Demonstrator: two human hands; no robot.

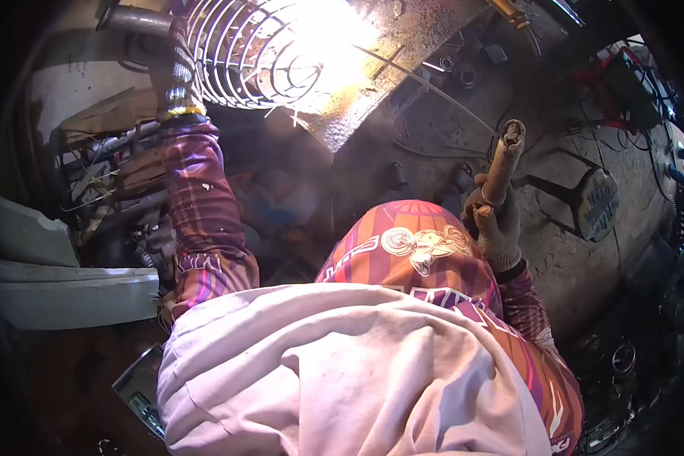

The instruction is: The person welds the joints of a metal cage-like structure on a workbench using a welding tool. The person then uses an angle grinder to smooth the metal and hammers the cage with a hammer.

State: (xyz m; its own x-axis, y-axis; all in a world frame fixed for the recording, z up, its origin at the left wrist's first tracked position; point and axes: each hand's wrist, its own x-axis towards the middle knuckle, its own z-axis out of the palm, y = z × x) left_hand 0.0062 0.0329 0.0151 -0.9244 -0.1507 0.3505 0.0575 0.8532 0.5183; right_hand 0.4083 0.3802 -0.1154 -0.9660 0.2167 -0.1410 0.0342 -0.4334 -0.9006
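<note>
My right hand (500, 232), in a light work glove, is closed round a worn welding electrode holder (503, 166). From its tip a thin welding rod (433, 85) slants up and left into a white glare. The glare hides the rod's end and part of a round cage of metal wire rings (239, 57). This cage lies at the corner of a rough metal plate (425, 38). My left hand (181, 76), with a yellow band at its wrist, is against the cage's left side; its fingers are lost in shadow and shine.
Right of me stands a dark stool (599, 205), with a red and black box (627, 91) and cables beyond it. An orange-handled tool (513, 14) lies at the top. Scrap metal (118, 182) is piled at left, above a pale curved panel (76, 296).
</note>
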